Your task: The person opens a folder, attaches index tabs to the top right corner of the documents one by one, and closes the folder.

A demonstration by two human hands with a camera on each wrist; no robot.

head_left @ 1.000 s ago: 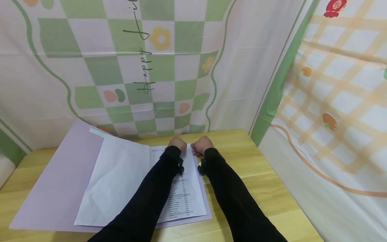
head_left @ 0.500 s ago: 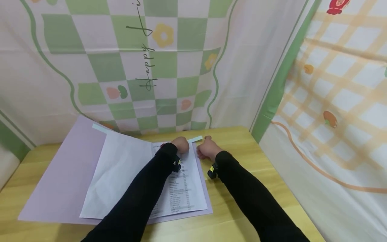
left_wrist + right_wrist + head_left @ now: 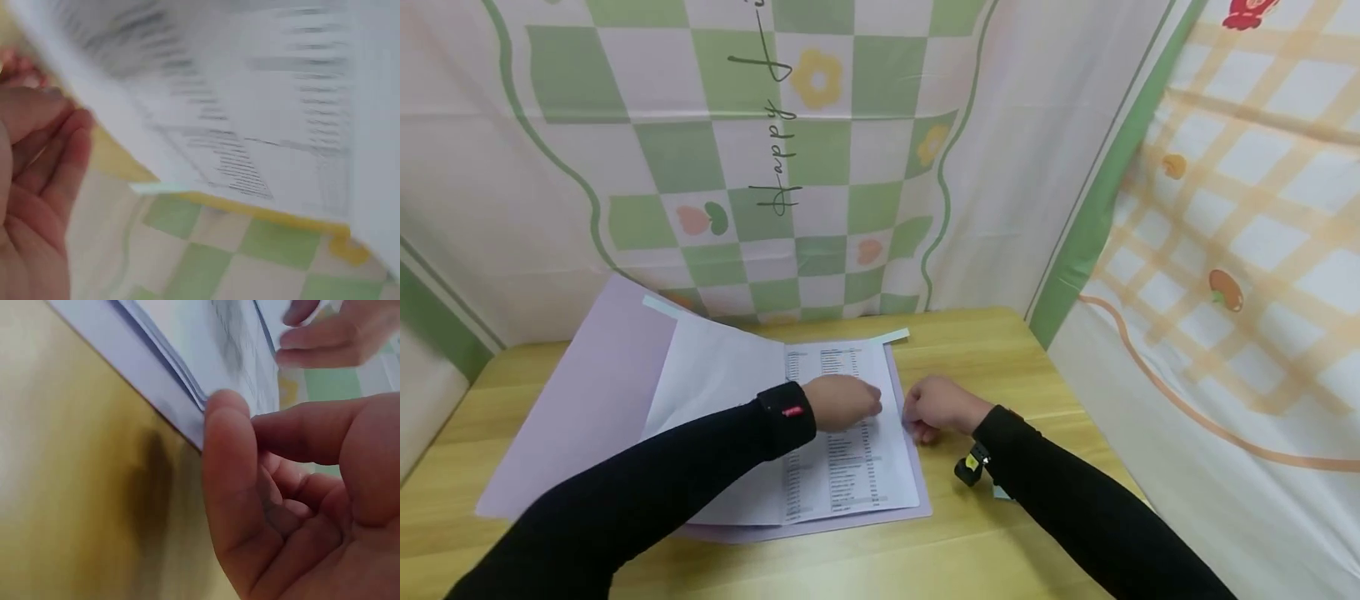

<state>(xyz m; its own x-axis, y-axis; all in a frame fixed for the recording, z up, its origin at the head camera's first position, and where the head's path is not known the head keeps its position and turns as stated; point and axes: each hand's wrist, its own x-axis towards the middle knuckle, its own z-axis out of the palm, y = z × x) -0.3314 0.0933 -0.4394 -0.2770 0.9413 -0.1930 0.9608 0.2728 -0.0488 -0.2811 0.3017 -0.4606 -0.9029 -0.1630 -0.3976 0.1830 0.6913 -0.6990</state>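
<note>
A lilac folder [image 3: 572,400] lies open on the table, with white paper in it. The right-hand page [image 3: 808,467] carries printed columns; the left-hand page [image 3: 718,358] looks blank. Over the printed page my left hand [image 3: 842,402] hovers with relaxed fingers [image 3: 75,150], holding nothing. At the page's right edge, my right hand [image 3: 943,406] brings thumb and index finger together and pinches the sheets' edge [image 3: 187,384]. A pale blue strip [image 3: 891,337] sticks out at the printed page's top right corner. Another pale blue strip [image 3: 661,307] shows at the top left.
The wooden table [image 3: 955,533] ends at a checkered cloth [image 3: 820,200] behind and a patterned cloth [image 3: 1232,275] on the right. A small pale blue piece [image 3: 1002,492] lies partly hidden under the right forearm.
Both hands have moved from the page's top corner toward me, down its right side. The pale blue strip there has come into sight. The head view has shifted slightly.
</note>
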